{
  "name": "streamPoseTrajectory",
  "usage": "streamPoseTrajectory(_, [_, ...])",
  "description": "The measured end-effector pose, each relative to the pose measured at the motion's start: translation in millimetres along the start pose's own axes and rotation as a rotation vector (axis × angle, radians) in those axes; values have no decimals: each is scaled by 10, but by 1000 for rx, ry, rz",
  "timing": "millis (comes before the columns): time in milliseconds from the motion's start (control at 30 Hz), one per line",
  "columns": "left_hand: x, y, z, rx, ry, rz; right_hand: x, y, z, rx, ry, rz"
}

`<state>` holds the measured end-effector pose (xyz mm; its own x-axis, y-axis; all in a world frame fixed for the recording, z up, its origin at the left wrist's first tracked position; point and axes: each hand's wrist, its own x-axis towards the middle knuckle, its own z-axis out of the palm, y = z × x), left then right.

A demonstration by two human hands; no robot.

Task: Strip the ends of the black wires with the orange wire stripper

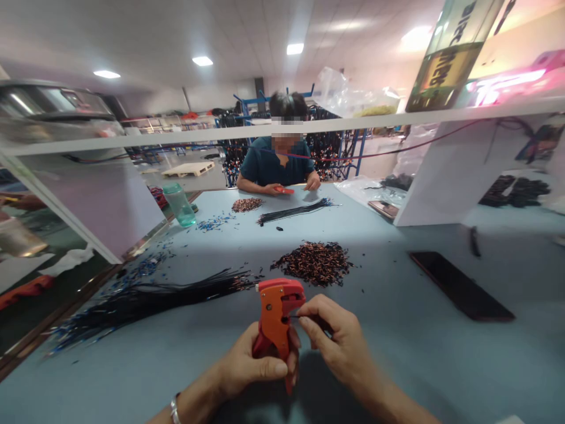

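My left hand (260, 362) is wrapped round the handles of an orange and red wire stripper (274, 312), held upright above the table. Beside the tool's jaws, my right hand (333, 330) pinches a short dark wire (295, 317) between thumb and fingers; its other end meets the side of the stripper. Just beyond the tool lies a heap of small black and copper-coloured bits (315, 262). To the left rests a long bundle of black wires (159, 303), bare copper ends toward the tool and blue ends at far left.
Across the table sits a person (279, 162) holding a red tool (283, 190). Another wire bundle (295, 212) and copper pile (248, 204) lie near them. A black phone (461, 285) is on the right, a green cup (179, 205) at left. A white shelf (212, 136) spans overhead.
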<state>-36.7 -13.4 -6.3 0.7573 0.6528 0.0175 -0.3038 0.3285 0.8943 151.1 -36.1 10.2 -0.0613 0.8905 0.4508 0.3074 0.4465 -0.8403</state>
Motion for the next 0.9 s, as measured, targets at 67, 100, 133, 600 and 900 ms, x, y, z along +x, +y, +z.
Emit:
streamPoseTrajectory(67, [1, -10, -1, -5, 2, -13, 12, 38, 19, -16, 5, 46])
streamPoseTrajectory(100, [1, -17, -5, -8, 2, -18, 21, 59, 21, -28, 13, 66])
streamPoseTrajectory(133, [1, -25, -10, -13, 4, -22, 30, 79, 18, -38, 25, 86])
streamPoseTrajectory(600, [-10, 130, -27, -182, 108, 33, 148, 156, -154, -156, -45, 94])
streamPoseTrajectory(900, [30, 215, -175, -336, 302, 142, 25, 327, 28, -501, -241, -36])
